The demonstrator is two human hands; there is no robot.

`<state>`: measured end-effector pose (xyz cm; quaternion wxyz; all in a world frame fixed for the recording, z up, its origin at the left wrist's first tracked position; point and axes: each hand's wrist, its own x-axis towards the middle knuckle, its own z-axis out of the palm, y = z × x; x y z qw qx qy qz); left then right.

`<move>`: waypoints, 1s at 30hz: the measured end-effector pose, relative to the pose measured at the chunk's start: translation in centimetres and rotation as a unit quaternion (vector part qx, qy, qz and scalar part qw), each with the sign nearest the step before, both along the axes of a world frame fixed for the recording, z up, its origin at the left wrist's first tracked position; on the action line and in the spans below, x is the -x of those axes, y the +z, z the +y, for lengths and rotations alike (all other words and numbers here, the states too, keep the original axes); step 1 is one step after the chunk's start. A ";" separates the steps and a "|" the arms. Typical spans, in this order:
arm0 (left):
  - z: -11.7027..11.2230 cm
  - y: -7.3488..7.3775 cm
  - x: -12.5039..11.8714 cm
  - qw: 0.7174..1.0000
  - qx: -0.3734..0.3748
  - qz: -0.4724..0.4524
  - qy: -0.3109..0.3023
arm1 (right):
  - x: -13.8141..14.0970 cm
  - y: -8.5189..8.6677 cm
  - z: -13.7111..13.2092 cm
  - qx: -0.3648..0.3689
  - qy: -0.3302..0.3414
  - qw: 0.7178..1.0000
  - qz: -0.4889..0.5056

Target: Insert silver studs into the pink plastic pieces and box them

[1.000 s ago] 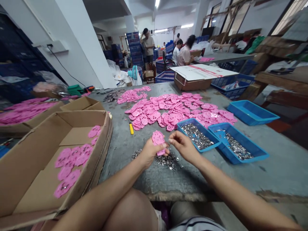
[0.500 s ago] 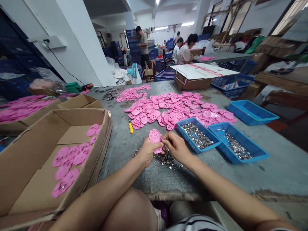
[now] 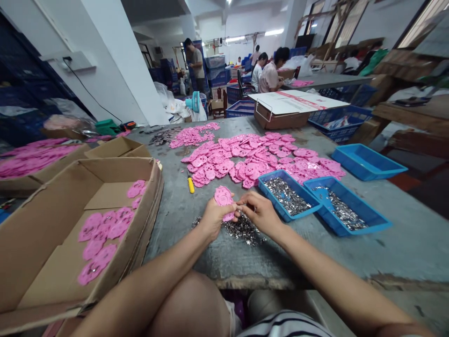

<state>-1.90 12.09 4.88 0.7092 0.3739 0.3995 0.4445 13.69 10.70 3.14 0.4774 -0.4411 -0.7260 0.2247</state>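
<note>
My left hand (image 3: pixel 213 219) is closed around a flat pink plastic piece (image 3: pixel 223 196) with a moulded, scalloped outline, held above the near part of the table. My right hand (image 3: pixel 259 211) is close beside it, thumb and fingertips pinched together near the piece's right edge. Whatever sits between those fingertips is too small to make out. Under both hands lies a loose heap of small shiny metal parts (image 3: pixel 243 229). Farther back spreads a large pile of similar pink pieces (image 3: pixel 242 157).
Two blue trays of metal parts (image 3: pixel 289 196) (image 3: pixel 345 213) stand to the right, with another blue tray (image 3: pixel 368 161) behind. A cardboard box (image 3: pixel 45 262) holding pink pieces is at left. A yellow-handled tool (image 3: pixel 191 185) lies near the pile. Co-workers are in the background.
The pink piece and my left hand have shifted slightly left. My right fingertips have drawn a little away from the piece. A standing person in the background has moved left.
</note>
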 end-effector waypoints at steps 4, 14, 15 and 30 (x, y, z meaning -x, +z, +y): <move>-0.1 0.3 -0.1 1.000 -0.012 0.002 0.001 | 0.3 0.0 0.3 0.035 -0.018 0.997 0.071; 0.0 0.4 -0.3 0.999 -0.028 0.027 0.008 | 1.1 0.0 0.8 0.148 -0.015 0.965 0.215; 0.0 0.4 -0.3 0.999 -0.028 0.031 0.008 | 1.2 0.0 0.8 0.154 -0.015 0.963 0.220; 0.1 0.9 -0.3 0.999 -0.030 -0.021 -0.025 | 0.8 1.0 0.5 0.162 0.004 0.960 0.226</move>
